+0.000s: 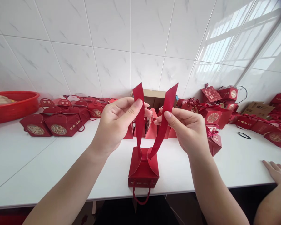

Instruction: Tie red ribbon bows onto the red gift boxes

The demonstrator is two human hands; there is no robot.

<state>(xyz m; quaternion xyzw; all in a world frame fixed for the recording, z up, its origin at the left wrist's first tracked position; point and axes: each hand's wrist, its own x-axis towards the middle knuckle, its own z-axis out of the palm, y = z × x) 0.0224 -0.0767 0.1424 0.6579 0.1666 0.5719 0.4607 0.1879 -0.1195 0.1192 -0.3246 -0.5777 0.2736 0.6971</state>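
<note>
A small red gift box (pixel 143 175) stands at the table's front edge, its curved top flaps folded inward. From slots in those flaps rise the two ends of a red ribbon (pixel 158 137). My left hand (pixel 118 122) pinches the left end between thumb and fingers. The right end is pinched the same way in my right hand (pixel 184 125). Both ends are held up above the box, apart from each other, with slanted cut tips. A red cord handle (pixel 141 202) hangs from the box's near side, over the table edge.
Closed red boxes (pixel 65 123) stand at the left beside a red plastic basin (pixel 16 104). More red boxes (pixel 213 115) are piled at the right, near a black ring (pixel 244 135). Another person's hand (pixel 277 172) rests at the far right. A tiled wall (pixel 112 28) rises behind.
</note>
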